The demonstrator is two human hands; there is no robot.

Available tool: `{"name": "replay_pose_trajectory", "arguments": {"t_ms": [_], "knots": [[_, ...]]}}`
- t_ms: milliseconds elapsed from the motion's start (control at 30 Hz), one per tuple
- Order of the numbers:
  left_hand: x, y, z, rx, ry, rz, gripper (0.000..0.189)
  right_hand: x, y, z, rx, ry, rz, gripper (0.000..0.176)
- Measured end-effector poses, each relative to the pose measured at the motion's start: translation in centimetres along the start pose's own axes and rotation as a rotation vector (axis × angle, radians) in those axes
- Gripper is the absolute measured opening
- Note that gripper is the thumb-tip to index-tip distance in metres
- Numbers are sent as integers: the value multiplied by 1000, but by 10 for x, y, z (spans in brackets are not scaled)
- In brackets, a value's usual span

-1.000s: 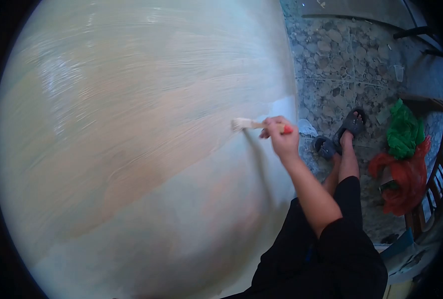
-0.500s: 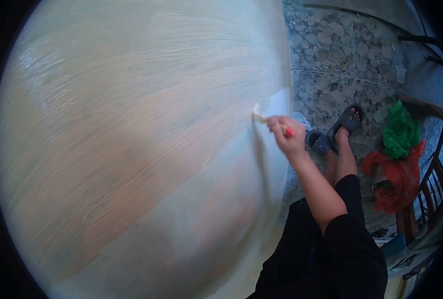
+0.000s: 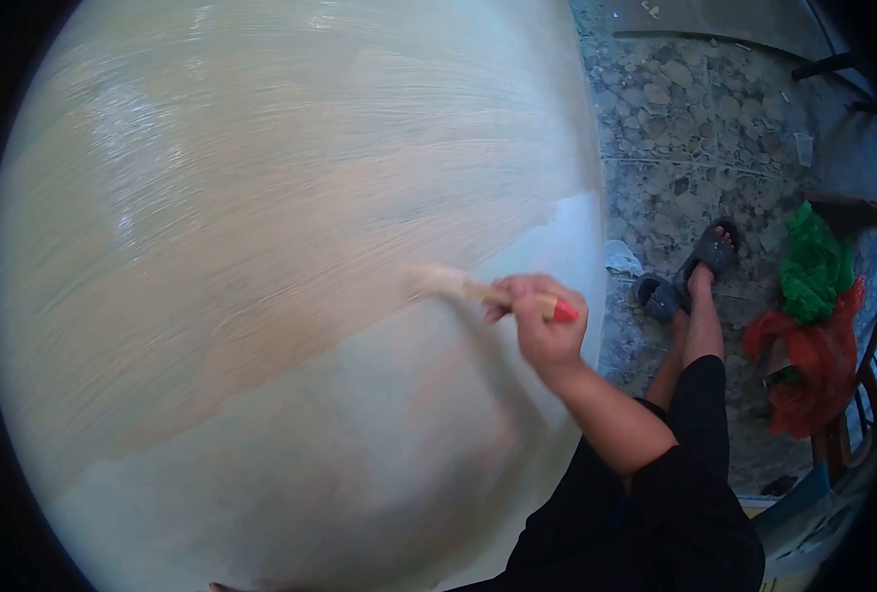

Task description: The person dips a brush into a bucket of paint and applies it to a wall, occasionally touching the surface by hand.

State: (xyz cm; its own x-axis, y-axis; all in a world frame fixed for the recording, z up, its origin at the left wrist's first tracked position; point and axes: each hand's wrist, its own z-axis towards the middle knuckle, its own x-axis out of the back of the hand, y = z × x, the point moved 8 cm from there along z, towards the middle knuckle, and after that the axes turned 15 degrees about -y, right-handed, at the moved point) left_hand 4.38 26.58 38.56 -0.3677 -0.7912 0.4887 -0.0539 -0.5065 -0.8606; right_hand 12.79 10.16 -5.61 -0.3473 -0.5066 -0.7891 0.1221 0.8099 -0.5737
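Note:
My right hand (image 3: 549,321) is closed around the wooden handle of a paintbrush (image 3: 483,292), whose red end (image 3: 565,311) sticks out of the grip. The pale bristles (image 3: 438,280), smeared by motion, are at the wall (image 3: 291,247). Streaky, wet-looking brush marks cover the wall's upper part, with a glossy patch at upper left. Below a slanting border, the wall surface (image 3: 360,444) looks smoother and paler. My left hand does not show; a tiny sliver at the bottom edge is too small to make out.
Right of the wall lies a stone-patterned floor (image 3: 656,118), where my feet stand in grey sandals (image 3: 710,249). A clear crumpled piece of plastic (image 3: 623,259), a clear cup (image 3: 803,150), a green bag (image 3: 815,264) and a red bag (image 3: 823,370) lie there, near a wooden chair (image 3: 868,390).
My right hand and the brush have moved down and to the left along the wall, away from its right edge. The whole view has shifted slightly.

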Motion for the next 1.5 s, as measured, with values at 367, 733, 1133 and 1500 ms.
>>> {"name": "replay_pose_trajectory", "arguments": {"t_ms": [367,733,1133,1500], "knots": [[5,8,1,83,-17,241,57,117,46,18,-84,237,-782,22],[17,11,2,116,137,27,54,-37,-43,-5,-15,40,218,25],[7,-9,-5,149,118,23,55,102,14,10,-92,398,-503,28],[13,-14,-17,141,118,-86,54,-152,-121,-1,43,-222,111,24]]}}
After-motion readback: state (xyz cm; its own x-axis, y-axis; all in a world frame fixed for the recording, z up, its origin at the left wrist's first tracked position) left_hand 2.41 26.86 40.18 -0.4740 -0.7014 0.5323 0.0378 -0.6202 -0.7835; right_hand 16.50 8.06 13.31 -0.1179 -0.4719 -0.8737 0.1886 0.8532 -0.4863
